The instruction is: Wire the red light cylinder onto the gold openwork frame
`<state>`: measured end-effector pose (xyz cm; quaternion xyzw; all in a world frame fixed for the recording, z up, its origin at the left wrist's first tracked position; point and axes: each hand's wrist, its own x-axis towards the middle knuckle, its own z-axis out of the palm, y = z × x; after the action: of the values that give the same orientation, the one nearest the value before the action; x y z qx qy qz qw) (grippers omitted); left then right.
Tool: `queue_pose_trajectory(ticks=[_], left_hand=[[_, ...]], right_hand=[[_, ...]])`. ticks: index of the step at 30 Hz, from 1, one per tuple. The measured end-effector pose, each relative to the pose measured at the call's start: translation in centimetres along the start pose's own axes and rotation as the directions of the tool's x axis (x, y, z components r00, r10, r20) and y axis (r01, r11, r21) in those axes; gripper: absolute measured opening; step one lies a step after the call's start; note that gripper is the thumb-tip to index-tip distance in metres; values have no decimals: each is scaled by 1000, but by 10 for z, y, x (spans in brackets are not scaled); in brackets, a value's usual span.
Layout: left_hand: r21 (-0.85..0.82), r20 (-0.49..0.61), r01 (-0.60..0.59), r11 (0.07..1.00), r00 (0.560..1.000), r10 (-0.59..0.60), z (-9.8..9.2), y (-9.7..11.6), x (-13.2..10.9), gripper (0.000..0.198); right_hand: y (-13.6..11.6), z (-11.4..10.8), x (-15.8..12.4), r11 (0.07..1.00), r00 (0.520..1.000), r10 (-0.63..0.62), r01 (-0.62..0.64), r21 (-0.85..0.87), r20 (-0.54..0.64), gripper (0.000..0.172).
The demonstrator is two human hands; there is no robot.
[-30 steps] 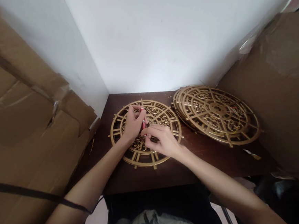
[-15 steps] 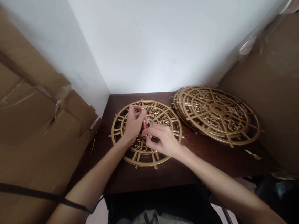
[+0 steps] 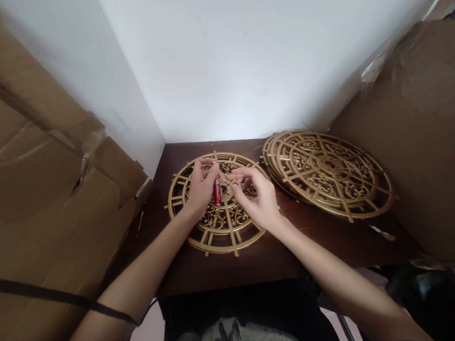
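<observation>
A round gold openwork disc (image 3: pixel 219 227) lies flat on the dark wooden table (image 3: pixel 284 248) in front of me. My left hand (image 3: pixel 200 189) rests over its left half, fingers curled around a small red cylinder (image 3: pixel 217 192) that stands over the disc's middle. My right hand (image 3: pixel 259 199) is over the disc's right half, its fingertips pinched together near the top of the red cylinder; what they pinch is too small to name.
A stack of similar gold discs (image 3: pixel 329 173) lies at the back right of the table. Large cardboard boxes stand on the left (image 3: pixel 44 193) and right (image 3: pixel 423 138). White walls close the corner behind. A black strap (image 3: pixel 44 294) crosses the lower left.
My right hand has moved up and away from the disc's lower middle to the top of the red cylinder, uncovering the disc's centre. The left hand has stayed in place.
</observation>
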<state>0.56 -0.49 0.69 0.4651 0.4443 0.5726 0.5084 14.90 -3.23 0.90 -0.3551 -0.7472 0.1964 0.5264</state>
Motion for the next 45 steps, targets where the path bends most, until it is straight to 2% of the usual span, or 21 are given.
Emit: queue_pose_trajectory(ticks=[3, 7, 15, 19, 23, 31, 41, 45], left_hand=[[-35, 19, 24, 999, 1000, -23, 0, 2, -1, 20], [-112, 23, 51, 992, 999, -49, 0, 4, 0, 18], [-201, 12, 78, 977, 997, -77, -4, 4, 3, 16], [-188, 21, 79, 979, 997, -76, -4, 2, 3, 17], [-204, 18, 67, 977, 998, -65, -4, 2, 4, 16], [-206, 19, 58, 977, 998, -55, -5, 1, 5, 15], [-205, 17, 70, 976, 998, -68, -4, 3, 4, 15], [-225, -10, 61, 972, 998, -65, -4, 4, 4, 15]], right_hand=[[3, -1, 1, 998, 995, 66, -67, -1, -69, 26], [7, -1, 2, 996, 993, 91, -92, -9, -78, 17], [8, 1, 2, 997, 990, 66, -60, -52, 126, 21], [8, 2, 2, 999, 985, 45, -42, -27, 167, 24], [14, 4, 0, 992, 974, 68, -43, -119, 216, 25], [17, 4, -1, 963, 931, 63, 38, -268, 359, 25], [16, 4, 0, 983, 930, 70, -4, -182, 361, 30], [15, 3, 2, 994, 940, 90, -62, -94, 329, 27]])
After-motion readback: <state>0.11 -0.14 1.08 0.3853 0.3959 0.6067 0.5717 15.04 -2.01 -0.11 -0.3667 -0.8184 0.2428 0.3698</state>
